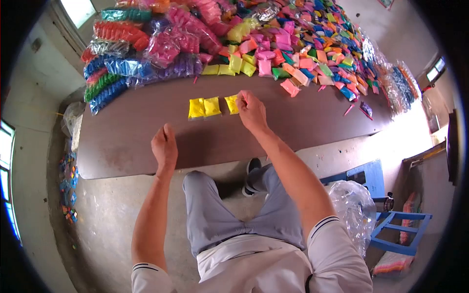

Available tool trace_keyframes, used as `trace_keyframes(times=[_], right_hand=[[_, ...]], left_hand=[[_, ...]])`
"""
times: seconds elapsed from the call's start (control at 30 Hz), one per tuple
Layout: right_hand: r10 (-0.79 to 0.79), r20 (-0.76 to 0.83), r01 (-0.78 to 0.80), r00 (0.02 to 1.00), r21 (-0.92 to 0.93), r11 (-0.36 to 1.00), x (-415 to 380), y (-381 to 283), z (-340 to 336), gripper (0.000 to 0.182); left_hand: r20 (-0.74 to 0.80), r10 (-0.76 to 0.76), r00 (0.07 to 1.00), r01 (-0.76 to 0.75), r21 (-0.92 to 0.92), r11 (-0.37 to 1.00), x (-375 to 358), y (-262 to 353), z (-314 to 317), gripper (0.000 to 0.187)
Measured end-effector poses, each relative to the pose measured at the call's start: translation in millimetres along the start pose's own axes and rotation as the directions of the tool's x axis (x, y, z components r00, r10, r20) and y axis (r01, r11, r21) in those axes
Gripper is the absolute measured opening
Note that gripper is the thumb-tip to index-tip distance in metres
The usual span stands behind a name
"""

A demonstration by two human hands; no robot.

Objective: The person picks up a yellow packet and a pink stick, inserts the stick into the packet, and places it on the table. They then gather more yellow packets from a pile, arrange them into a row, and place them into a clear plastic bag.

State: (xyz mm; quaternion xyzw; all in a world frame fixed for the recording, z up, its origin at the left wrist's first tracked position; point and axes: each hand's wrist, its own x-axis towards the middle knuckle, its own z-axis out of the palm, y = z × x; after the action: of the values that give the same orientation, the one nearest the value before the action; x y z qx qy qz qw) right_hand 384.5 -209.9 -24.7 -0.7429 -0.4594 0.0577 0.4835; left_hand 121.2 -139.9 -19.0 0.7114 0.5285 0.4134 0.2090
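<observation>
My right hand (251, 110) pinches a yellow packet (232, 104) (third in the row); my left hand (164, 145) rests loosely curled and empty on the table (122, 146).

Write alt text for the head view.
A seated person's right hand touches the third of three yellow packets in a row on a brown table; the left hand rests empty nearby, a heap of colourful packets behind.

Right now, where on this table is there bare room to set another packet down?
The brown table is bare right of the right hand, and along the near edge around the left hand, below the yellow packets. The far side is crowded with the loose colored packets.
</observation>
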Motion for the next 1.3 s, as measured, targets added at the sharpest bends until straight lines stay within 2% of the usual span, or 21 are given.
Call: trace_keyframes(times=[0.03,0.1,0.13,0.2,0.33,0.4,0.43,0.5,0.57,0.63,0.77,0.9,0.97,1.03,1.17,1.23,1.3], right_hand=[[-0.005,0.003,0.005,1.0,0.002,1.0,2.1,-3.5,7.5,0.016],[-0.051,-0.024,0.05,0.998,-0.048,0.998,4.1,-7.3,15.7,0.016],[-0.055,-0.021,0.053,0.998,-0.05,0.997,3.9,-7.8,17.0,0.016],[-0.139,-0.013,0.132,0.99,-0.245,0.96,6.2,-8.3,18.4,0.019],[-0.155,-0.034,0.142,0.987,-0.239,0.961,10.0,-5.7,8.8,0.022],[-0.175,0.0,0.174,0.984,-0.129,0.976,7.7,-10.7,4.1,0.023],[-0.176,-0.007,0.173,0.984,-0.135,0.976,8.4,-11.5,3.8,0.023],[-0.129,0.141,0.15,0.982,-0.149,0.977,11.0,-11.8,2.9,0.024],[-0.109,0.142,0.133,0.984,-0.172,0.976,12.0,-11.2,4.2,0.023],[-0.196,0.149,0.22,0.969,-0.167,0.961,8.7,-10.6,6.7,0.022],[-0.18,0.179,0.223,0.967,-0.256,0.941,4.8,-13.2,10.1,0.017],[-0.167,0.194,0.215,0.967,-0.262,0.941,4.0,-17.9,6.1,0.015],[-0.162,0.16,0.196,0.974,-0.223,0.955,8.2,-15.0,1.4,0.012],[-0.182,-0.008,0.182,0.983,-0.003,0.983,7.3,-7.6,-1.4,0.01],[-0.07,-0.052,0.074,0.996,0.074,0.994,6.2,5.4,4.4,0.007],[-0.193,-0.209,0.226,0.959,0.147,0.963,1.1,1.0,2.1,0.005],[-0.335,-0.174,0.375,0.926,0.314,0.872,-42.8,-16.5,-11.8,0.011]], left_hand=[[-0.006,-0.002,1.0,0.002,0.001,1.0,2.8,-3.2,0.0,0.041],[-0.029,0.09,0.996,-0.084,0.149,0.985,4.6,-3.9,1.4,0.037],[-0.032,0.086,0.996,-0.08,0.148,0.986,2.9,-2.1,2.5,0.037],[0.096,0.224,0.97,-0.243,0.28,0.929,-0.1,3.6,4.9,0.033],[0.092,0.225,0.97,-0.243,0.302,0.922,-0.8,7.9,5.6,0.029],[0.105,0.23,0.967,-0.253,0.352,0.901,-1.6,6.6,7.0,0.027],[0.106,0.236,0.966,-0.259,0.345,0.902,-2.1,6.8,6.9,0.027],[0.113,0.237,0.965,-0.261,0.333,0.906,-2.9,8.6,7.4,0.025],[0.133,0.249,0.959,-0.281,0.343,0.896,-2.9,11.3,6.8,0.024],[0.156,0.263,0.952,-0.302,0.35,0.887,-3.0,12.6,6.3,0.023],[0.184,0.294,0.938,-0.342,0.345,0.874,-3.0,13.0,8.5,0.021],[0.198,0.305,0.932,-0.36,0.393,0.846,-3.9,17.4,8.0,0.021],[0.192,0.324,0.927,-0.374,0.369,0.851,-2.2,18.4,7.8,0.021],[0.206,0.333,0.92,-0.387,0.342,0.856,-4.7,15.3,8.1,0.02],[0.203,0.341,0.918,-0.395,0.373,0.84,-6.8,10.8,8.7,0.018],[0.206,0.358,0.911,-0.411,0.381,0.828,-8.0,9.7,7.4,0.018],[0.161,0.393,0.906,-0.424,0.36,0.831,-7.0,6.2,10.9,0.019]])
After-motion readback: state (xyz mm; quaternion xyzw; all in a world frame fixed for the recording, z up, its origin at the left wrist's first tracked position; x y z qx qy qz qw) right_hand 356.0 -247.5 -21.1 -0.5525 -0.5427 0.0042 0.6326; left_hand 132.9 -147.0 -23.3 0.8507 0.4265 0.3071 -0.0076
